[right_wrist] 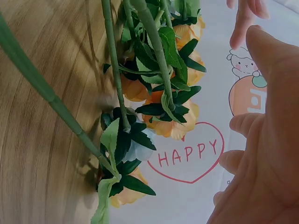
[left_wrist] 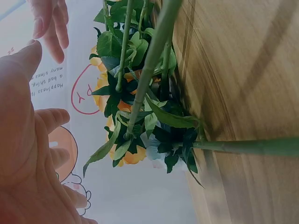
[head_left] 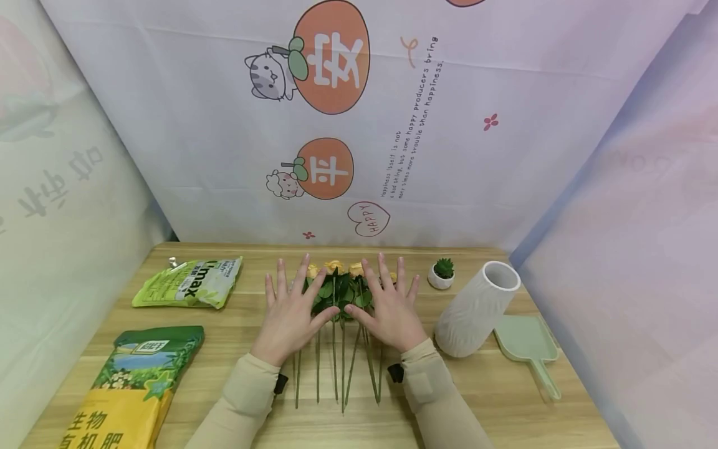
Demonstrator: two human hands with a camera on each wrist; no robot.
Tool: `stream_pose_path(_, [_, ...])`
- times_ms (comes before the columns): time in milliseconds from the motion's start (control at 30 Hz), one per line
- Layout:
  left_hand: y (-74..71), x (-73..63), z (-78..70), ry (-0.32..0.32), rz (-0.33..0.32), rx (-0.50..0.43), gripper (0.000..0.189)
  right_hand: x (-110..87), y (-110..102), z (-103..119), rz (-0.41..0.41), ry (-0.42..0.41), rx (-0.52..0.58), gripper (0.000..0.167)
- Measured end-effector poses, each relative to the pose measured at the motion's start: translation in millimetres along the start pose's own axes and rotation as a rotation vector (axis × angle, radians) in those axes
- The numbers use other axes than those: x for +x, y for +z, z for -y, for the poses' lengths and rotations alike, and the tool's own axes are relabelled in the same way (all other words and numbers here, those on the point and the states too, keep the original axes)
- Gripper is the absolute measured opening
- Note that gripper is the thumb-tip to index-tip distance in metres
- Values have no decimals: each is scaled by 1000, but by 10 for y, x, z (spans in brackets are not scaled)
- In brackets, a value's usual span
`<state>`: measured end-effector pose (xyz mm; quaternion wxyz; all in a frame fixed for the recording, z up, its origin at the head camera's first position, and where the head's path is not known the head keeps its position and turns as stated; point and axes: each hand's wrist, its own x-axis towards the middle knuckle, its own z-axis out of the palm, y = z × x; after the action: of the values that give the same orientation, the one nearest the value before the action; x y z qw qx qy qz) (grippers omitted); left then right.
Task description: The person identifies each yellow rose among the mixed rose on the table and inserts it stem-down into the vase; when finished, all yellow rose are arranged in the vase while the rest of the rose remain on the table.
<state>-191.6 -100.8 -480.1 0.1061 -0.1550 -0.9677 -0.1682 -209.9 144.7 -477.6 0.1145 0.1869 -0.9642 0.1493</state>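
Observation:
Several artificial flowers with orange-yellow heads (head_left: pixel 335 267) and long green stems (head_left: pixel 335 362) lie on the wooden table, heads toward the back cloth. My left hand (head_left: pixel 288 318) is held over the bunch's left side, palm down, fingers spread and straight. Mirroring it, my right hand (head_left: pixel 392 315) spreads over the right side; the thumbs point at each other above the leaves. Neither hand holds anything. From the side, the wrist views show both palms above the flowers, with a pale blue flower (right_wrist: pixel 140 147) among the orange ones. In the head view the hands hide some heads.
To the right stand a white ribbed vase (head_left: pixel 471 318) and a small potted succulent (head_left: pixel 441 277), with a pale green dustpan (head_left: pixel 527 340) lying beyond the vase. On the left lie a lime-green pouch (head_left: pixel 191 284) and a yellow-green fertilizer bag (head_left: pixel 134 386). Printed cloth (head_left: pixel 477 174) hangs behind the table.

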Motion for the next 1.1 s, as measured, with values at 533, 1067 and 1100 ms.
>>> stream_pose_path(533, [13,17,-91,21,11,-10,87,70,-405,82,-27,-39,-60,103])
stream_pose_path(1067, [13,-1,-79,25,6,-23,84,-355,-1843,-16,-420,-15,-60,126])
stream_pose_path(1100, [14,-7,-81,25,10,-24,84,-415,-1883,-76,-443,-12,-49,126])
